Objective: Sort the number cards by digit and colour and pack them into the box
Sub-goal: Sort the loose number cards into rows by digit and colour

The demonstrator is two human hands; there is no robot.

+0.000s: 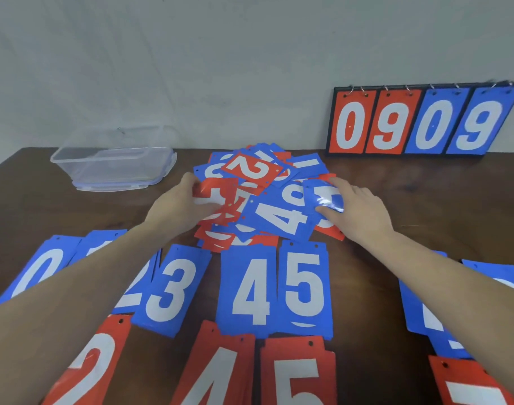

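Note:
A mixed pile of red and blue number cards (267, 200) lies mid-table, a red 2 (251, 170) on top and a blue 4 (279, 219) in front. My left hand (178, 207) grips a red card (213, 197) at the pile's left side. My right hand (356, 207) pinches a glossy blue card (326, 197) at the pile's right side. Nearer me lie sorted stacks: blue 0 (38, 268), blue 3 (174, 290), blue 4 (251, 290), blue 5 (304, 287); below them red 2 (92, 363), red 4 (217, 372), red 5 (298, 375). The clear plastic box (115, 159) stands open at the back left.
A flip scoreboard (419, 121) showing 0 9 0 9 leans against the wall at the back right. More blue stacks (419, 305) and a red stack (469, 384) lie under my right forearm. The box's lid (109, 185) sits beneath the box. Bare dark wood shows right of the pile.

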